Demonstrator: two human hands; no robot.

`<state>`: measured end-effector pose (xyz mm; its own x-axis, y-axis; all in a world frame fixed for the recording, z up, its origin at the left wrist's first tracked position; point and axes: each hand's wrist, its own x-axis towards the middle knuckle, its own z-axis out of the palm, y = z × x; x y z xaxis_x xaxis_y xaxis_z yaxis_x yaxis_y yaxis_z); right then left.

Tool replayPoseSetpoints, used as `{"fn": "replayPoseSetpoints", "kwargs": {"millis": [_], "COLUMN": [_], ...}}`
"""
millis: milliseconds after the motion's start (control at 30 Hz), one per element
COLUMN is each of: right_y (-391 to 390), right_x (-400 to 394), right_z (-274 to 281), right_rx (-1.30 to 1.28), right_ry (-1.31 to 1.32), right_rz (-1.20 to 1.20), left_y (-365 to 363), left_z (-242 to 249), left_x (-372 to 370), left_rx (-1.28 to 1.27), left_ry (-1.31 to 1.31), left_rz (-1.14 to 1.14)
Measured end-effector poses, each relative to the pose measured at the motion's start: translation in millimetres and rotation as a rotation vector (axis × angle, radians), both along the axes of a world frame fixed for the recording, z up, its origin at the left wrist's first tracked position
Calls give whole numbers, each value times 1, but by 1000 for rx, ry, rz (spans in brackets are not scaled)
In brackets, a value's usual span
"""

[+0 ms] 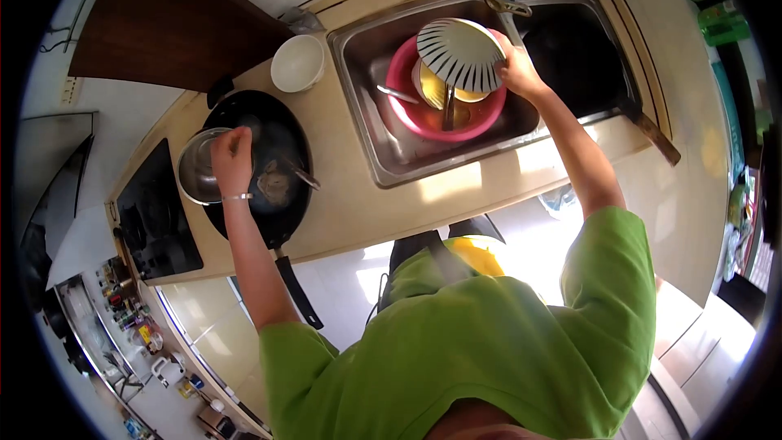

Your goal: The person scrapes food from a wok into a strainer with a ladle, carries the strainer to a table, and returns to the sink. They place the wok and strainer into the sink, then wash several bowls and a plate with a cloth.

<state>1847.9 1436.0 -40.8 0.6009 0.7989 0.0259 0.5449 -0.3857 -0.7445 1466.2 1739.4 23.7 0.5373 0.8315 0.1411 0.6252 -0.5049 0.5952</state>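
Observation:
My right hand (518, 72) grips the rim of a white bowl with dark stripes (459, 55), tilted above the sink. Under it, a pink basin (402, 116) holds yellow-and-white dishes (433, 91), liquid and utensils, partly hidden by the striped bowl. On the left, my left hand (233, 156) is closed at a round metal bowl (195, 175), which overlaps the left side of a black frying pan (287, 143). The fingertips are hard to make out. Inside the pan lie a pale clump (275, 186) and a metal utensil (301, 173).
A white bowl (297, 63) stands between pan and sink (371, 143). The faucet (507, 0) rises behind the basin. A dark pan (570, 65) sits in the right sink, its wooden handle (656, 137) crossing the counter edge. The frying pan's handle (299, 293) juts past the counter front.

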Motion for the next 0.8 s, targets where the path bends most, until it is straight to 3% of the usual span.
{"fn": "replayPoseSetpoints", "kwargs": {"millis": [133, 300, 433, 533, 600, 700, 767, 800], "right_y": [31, 81, 115, 135, 142, 150, 148, 147], "right_x": [24, 39, 31, 28, 24, 27, 25, 25], "right_z": [-5, -17, -34, -49, -67, -85, -83, -82], "right_rx": [-33, -27, -95, -170, -148, -108, -141, -198], "right_ry": [-278, -614, -818, -761, -779, -881, -847, -813], "right_rz": [109, 557, 753, 927, 938, 1007, 1055, 1077], "left_y": [1, 24, 31, 39, 37, 24, 45, 49], "left_z": [-4, -26, -29, -33, -26, -11, -26, -27], "left_x": [27, 40, 67, 82, 95, 117, 117, 124], "left_rx": [-8, -62, -209, 11, 243, 440, 416, 285], "left_ry": [81, 15, 83, 267, 610, 670, 606, 667], "left_rz": [139, 181, 243, 192, 128, 136, 93, 120]}}
